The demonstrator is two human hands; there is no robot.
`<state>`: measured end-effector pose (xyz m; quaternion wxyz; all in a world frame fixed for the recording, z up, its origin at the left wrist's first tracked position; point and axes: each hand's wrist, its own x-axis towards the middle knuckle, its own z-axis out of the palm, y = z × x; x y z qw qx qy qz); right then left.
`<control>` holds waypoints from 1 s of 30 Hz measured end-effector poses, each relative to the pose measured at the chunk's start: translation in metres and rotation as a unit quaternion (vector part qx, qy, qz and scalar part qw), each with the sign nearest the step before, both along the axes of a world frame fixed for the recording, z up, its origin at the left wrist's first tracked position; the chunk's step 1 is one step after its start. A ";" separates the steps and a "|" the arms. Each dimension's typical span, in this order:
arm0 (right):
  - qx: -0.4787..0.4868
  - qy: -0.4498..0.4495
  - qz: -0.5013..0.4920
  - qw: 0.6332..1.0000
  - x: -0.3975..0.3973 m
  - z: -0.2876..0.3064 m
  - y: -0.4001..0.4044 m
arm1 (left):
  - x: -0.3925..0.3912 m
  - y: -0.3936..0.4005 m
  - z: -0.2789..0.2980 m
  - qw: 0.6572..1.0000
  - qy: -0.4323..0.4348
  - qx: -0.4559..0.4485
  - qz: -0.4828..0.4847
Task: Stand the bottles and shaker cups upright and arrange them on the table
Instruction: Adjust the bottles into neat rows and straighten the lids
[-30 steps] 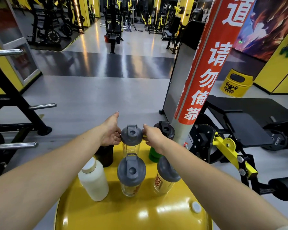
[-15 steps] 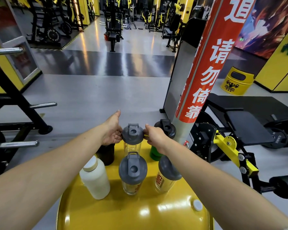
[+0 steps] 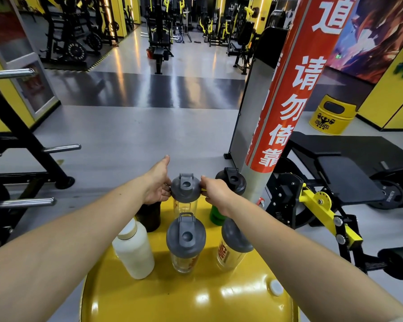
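Note:
Two rows of containers stand upright on the round yellow table [image 3: 186, 298]. The back middle clear shaker cup [image 3: 186, 190] has a grey lid, and my left hand [image 3: 157, 184] and my right hand [image 3: 215, 190] press on that lid from either side. A dark bottle [image 3: 150, 214] stands back left, half hidden under my left hand. A green shaker with a black lid [image 3: 232, 182] stands back right. In front stand a white bottle [image 3: 133, 249], a clear grey-lidded shaker [image 3: 186, 242] and another shaker [image 3: 233, 247] partly under my right forearm.
A red and grey pillar [image 3: 284, 108] rises just right of the table. A black and yellow gym machine [image 3: 316, 201] is to the right, a weight rack [image 3: 21, 159] to the left. A small white cap [image 3: 276, 288] sits on the table's near right.
My hands stay on the back middle shaker's lid. The view has shifted slightly; the containers have not visibly moved.

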<state>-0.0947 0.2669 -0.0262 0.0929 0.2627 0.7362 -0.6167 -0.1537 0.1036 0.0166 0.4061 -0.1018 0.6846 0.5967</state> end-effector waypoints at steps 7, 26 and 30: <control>0.010 0.005 -0.006 1.000 0.007 0.011 -0.007 | -0.001 -0.002 -0.004 1.000 0.003 0.004 0.002; -0.015 0.065 0.030 0.997 -0.031 0.045 -0.078 | -0.033 -0.095 0.010 0.987 0.120 -0.022 0.101; 0.002 0.020 0.053 0.998 -0.042 0.028 -0.091 | -0.029 -0.115 -0.013 0.991 0.085 -0.048 0.094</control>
